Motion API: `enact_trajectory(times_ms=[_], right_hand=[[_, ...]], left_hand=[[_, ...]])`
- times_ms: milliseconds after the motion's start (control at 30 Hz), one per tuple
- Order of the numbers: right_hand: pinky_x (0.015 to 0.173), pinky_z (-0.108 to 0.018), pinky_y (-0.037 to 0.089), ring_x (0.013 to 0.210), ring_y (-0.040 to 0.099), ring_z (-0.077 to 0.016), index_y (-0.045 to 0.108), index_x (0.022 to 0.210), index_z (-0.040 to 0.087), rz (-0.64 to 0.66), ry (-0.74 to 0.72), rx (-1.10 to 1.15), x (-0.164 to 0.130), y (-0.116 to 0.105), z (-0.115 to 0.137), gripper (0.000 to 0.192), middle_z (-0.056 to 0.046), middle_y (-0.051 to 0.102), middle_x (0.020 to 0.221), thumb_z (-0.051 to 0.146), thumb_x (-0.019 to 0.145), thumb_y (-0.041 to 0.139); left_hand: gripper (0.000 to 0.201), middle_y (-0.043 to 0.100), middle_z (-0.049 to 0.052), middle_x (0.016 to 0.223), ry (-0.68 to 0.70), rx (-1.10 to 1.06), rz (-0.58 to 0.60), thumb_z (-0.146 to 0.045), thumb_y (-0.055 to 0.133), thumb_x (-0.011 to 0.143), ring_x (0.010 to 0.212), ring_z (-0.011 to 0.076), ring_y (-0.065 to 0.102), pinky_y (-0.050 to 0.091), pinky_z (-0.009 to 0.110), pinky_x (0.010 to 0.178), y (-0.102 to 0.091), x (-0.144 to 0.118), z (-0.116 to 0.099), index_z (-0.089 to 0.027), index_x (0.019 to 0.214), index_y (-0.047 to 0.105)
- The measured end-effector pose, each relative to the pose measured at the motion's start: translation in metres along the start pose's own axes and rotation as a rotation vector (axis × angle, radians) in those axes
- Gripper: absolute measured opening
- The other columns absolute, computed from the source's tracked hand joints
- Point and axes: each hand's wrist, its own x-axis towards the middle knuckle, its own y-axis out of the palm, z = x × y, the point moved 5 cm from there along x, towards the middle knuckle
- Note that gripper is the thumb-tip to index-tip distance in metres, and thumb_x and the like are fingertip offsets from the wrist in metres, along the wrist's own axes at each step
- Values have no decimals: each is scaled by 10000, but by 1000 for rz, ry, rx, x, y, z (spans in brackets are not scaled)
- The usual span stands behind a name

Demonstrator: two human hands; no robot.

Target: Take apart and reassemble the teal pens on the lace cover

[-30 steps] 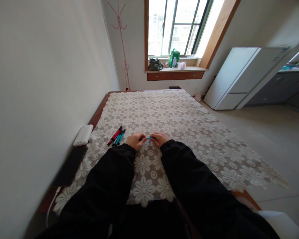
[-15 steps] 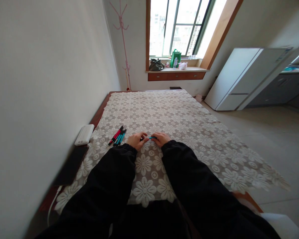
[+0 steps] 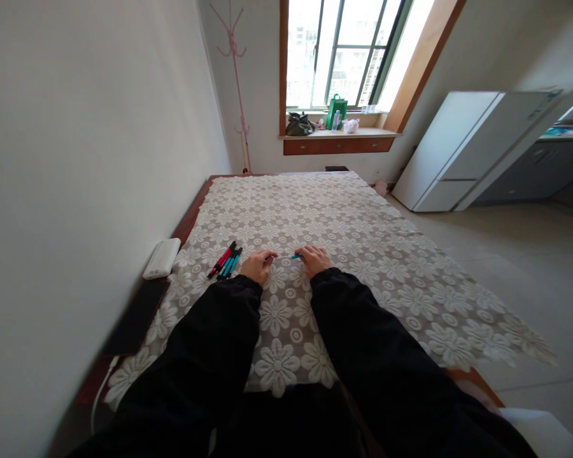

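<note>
Above the flowered tablecloth (image 3: pixel 275 312), my left hand (image 3: pixel 256 266) pinches the dark end of a thin pale pen refill (image 3: pixel 282 257). The refill bridges the gap between my two hands. In the fingers of my right hand (image 3: pixel 314 260) is a blue pen barrel (image 3: pixel 297 256), with the refill's other end at its opening. Whether that end is still inside the barrel I cannot tell. Left of my left hand lie several blue pens (image 3: pixel 232 264) and red pens (image 3: pixel 223 258), side by side in a loose bunch.
Along the left wall are a white power bank (image 3: pixel 162 258) and a dark tablet-like slab (image 3: pixel 137 317) with a white cable (image 3: pixel 100 388). Beyond the table stand a pink coat rack (image 3: pixel 237 83), a windowsill (image 3: pixel 339 134) with bags, and a white refrigerator (image 3: pixel 446 149).
My hands have drawn apart, the left one to the left and the right one slightly to the right. More of the pale refill shows between them. The bunch of pens has not moved.
</note>
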Motion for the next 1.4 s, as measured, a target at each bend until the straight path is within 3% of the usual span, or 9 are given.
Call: enact_trajectory(times_ms=[200,400,600,833,1100,1400], right_hand=[[935,-388,377,1050,533,-242,722,1049,284,-41,-12,-38,1,-2,-4,288,-63,678,1081,127,891,539],[925,-333,433,1067,518,-212,732,1092,293,-55,-365,69,-4,5,11,428,-52,655,1091,19,838,523],[915,-355,415,1071,510,-219,733,1109,326,-46,-450,17,-6,6,17,544,-40,650,1080,-35,749,544],[883,-350,400,1005,517,-216,700,1128,243,-20,-381,0,-9,-2,27,329,-66,650,1030,99,905,506],[856,-343,399,995,534,-225,699,1034,227,15,-271,-48,-7,2,26,175,-72,643,1012,301,942,571],[844,-334,427,983,545,-226,720,955,248,36,-88,-101,0,2,1,132,-73,643,973,238,907,597]], left_hand=[[316,715,34,1016,37,32,50,-170,476,913,994,220,633,490,344,890,5,0,6,-265,1055,742],[388,729,21,1035,106,38,116,-84,520,806,1021,222,632,479,361,944,8,-2,-6,-245,1113,695],[372,718,47,1007,128,124,146,-49,494,787,1025,240,637,451,417,970,8,-4,-10,-229,1058,676],[380,704,41,1107,172,92,133,-39,460,800,1079,231,627,453,413,982,7,-3,-11,-229,1072,644],[234,684,24,955,98,-176,108,-119,554,810,909,183,684,528,325,852,11,-3,-8,-217,1022,575],[208,686,51,985,77,-8,57,-93,539,802,953,207,642,502,355,919,1,2,0,-206,955,623]])
